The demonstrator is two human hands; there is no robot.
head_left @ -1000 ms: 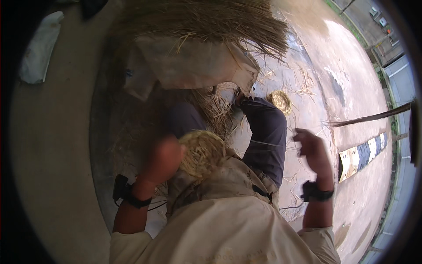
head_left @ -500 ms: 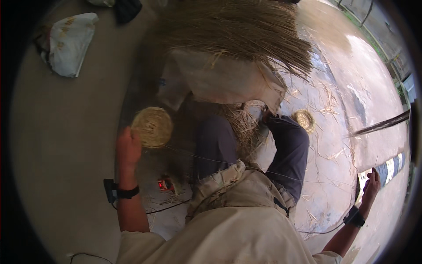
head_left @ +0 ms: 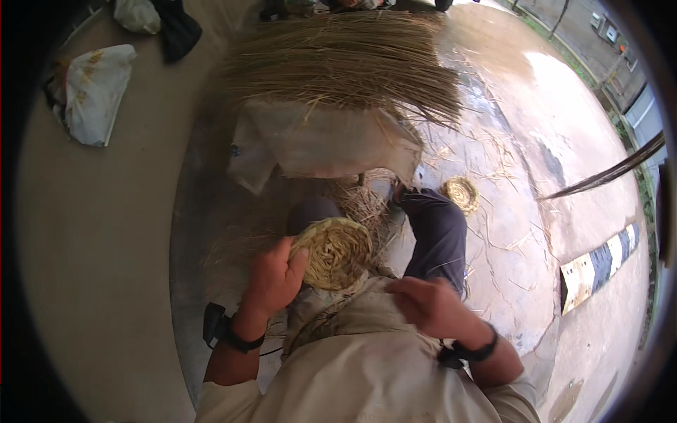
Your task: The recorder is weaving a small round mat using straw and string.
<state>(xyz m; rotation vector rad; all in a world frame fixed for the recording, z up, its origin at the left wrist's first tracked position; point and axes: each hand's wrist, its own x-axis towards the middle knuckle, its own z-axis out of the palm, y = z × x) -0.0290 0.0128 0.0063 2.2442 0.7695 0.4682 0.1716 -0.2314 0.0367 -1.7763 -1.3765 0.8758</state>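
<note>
A small round basket [head_left: 331,254] of coiled, woven straw is held over my lap, its hollow inside facing up toward me. My left hand [head_left: 277,278] grips its left rim, with the thumb pressed over the edge. To the right of the basket and apart from it, my right hand [head_left: 431,307] is above my right thigh. Its fingers are drawn together and slightly blurred; whatever they pinch is too thin or hidden to make out. Another small straw basket [head_left: 462,195] lies on the ground beyond my right knee.
A thick bundle of dry straw [head_left: 345,60] lies ahead, with a pale cloth [head_left: 331,141] in front of it. Loose stalks litter the floor. White bags [head_left: 99,95] rest at the far left. A black-and-white striped block [head_left: 599,268] lies at right, below a dark pole [head_left: 606,169].
My left hand has brought the basket rightward and down over my lap. My right hand has come in from far right, where a thin strand stretched between it and the basket.
</note>
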